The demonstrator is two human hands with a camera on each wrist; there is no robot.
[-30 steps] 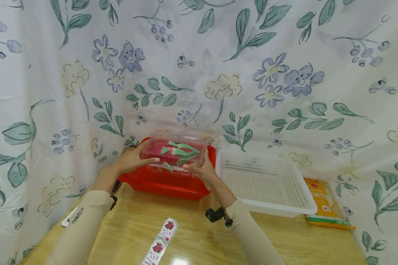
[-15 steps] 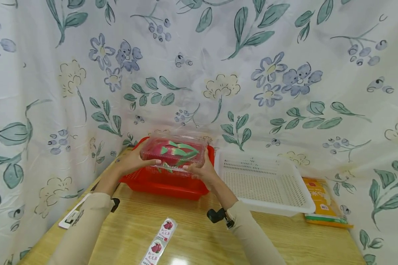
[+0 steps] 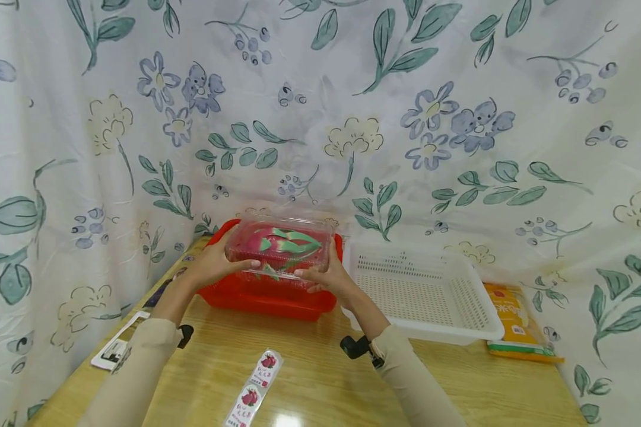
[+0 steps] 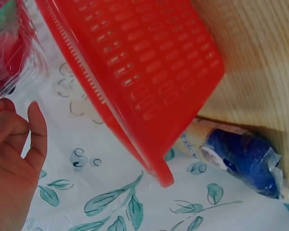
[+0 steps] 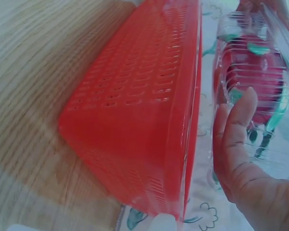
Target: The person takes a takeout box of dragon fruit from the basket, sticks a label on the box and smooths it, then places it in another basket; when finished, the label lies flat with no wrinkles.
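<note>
Box point(image 3: 285, 242) shifts slightly rightward; left hand point(image 3: 212, 265), right hand point(image 3: 335, 276), half-curled, grip its ends; slackening could drop it.

Room to pass at lower centre, between left sleeve point(image 3: 133, 373) and right sleeve point(image 3: 419, 379), over a flat sticker strip point(image 3: 253, 388) on the surface point(image 3: 310, 367). But left of centre the red basket point(image 3: 267, 302) blocks, clear box point(image 3: 283, 224) above it; right of centre, white basket point(image 3: 422, 290), floral curtain point(image 3: 320, 89) behind!

Magenta-green fruit point(image 3: 278, 242), red basket point(image 3: 264, 301), white floral cloth point(image 3: 320, 112)
</note>
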